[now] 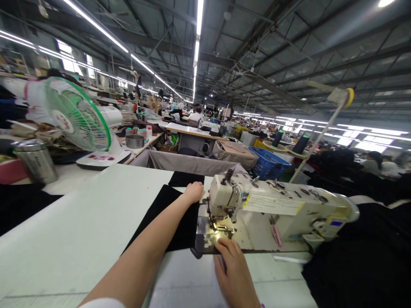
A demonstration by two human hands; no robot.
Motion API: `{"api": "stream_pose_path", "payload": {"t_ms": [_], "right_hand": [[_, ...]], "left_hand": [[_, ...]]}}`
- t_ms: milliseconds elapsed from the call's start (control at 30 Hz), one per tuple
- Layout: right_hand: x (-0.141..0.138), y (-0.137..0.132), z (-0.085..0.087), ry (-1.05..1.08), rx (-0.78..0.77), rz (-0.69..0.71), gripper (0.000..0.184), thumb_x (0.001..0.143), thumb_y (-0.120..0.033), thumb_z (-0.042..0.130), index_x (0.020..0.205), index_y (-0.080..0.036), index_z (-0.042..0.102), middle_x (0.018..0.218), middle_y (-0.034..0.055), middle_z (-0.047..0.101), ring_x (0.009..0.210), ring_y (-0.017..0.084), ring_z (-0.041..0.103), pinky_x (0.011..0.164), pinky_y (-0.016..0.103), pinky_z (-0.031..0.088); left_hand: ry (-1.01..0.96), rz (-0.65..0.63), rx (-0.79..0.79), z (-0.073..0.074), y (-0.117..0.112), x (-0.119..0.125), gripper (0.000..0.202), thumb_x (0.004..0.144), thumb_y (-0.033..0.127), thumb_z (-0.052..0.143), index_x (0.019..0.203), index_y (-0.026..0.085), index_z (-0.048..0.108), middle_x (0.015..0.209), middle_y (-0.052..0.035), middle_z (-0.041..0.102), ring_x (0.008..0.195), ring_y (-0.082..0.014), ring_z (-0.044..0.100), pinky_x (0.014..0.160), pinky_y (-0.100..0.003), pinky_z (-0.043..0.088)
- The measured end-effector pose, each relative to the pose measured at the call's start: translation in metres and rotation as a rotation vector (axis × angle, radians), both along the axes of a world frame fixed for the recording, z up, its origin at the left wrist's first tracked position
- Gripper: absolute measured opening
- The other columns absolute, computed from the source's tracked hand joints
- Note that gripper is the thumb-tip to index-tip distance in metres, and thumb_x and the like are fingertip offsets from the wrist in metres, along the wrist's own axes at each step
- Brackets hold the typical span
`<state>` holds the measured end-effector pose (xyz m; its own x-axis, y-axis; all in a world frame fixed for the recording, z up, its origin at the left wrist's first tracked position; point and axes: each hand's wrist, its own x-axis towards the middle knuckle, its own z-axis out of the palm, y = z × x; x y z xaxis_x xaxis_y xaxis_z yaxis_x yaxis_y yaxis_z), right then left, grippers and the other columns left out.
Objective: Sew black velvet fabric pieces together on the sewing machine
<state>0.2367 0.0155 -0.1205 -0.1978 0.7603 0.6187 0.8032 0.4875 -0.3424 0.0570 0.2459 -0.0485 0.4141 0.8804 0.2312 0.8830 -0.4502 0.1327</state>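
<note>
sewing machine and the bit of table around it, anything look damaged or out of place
Mostly wear: pale blotches mark the dark bed plate of the sewing machine, beside the right hand, perhaps chipped finish. Pink-handled snips lie loose on its bed. No spill shows.

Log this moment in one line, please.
left hand: at black cloth | right hand: at sewing machine's near edge | pink snips: on machine bed

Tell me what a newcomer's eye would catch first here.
Probably the pale sewing machine right of centre, with black fabric at its left and the right hand at its near edge. Next, the green-rimmed fan at the left and the long ceiling lights overhead.
</note>
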Motion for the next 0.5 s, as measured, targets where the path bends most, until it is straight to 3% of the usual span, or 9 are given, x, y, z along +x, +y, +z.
{"api": "stream_pose_path", "payload": {"t_ms": [300, 500], "right_hand": [[0.000, -0.005, 0.023, 0.010, -0.137, -0.005, 0.024, 0.090, -0.011, 0.056, 0.109, -0.018, 0.068, 0.114, 0.0126, 0.067, 0.109, 0.028, 0.061, 0.097, 0.048, 0.052], [0.005, -0.022, 0.027, 0.174, -0.141, 0.061, 0.019, 0.093, -0.017, 0.054, 0.100, -0.021, 0.072, 0.106, 0.0093, 0.072, 0.101, 0.023, 0.066, 0.093, 0.040, 0.055]], "left_hand": [[-0.001, -0.005, -0.036, -0.014, 0.005, -0.003, 0.037, 0.094, 0.036, 0.062, 0.126, 0.017, 0.059, 0.128, -0.0106, 0.061, 0.110, -0.0257, 0.062, 0.093, -0.049, 0.054], [0.005, -0.006, -0.130, -0.001, 0.001, 0.006, 0.038, 0.094, 0.037, 0.063, 0.126, 0.017, 0.058, 0.129, -0.0106, 0.060, 0.111, -0.0259, 0.062, 0.093, -0.049, 0.054]]}}
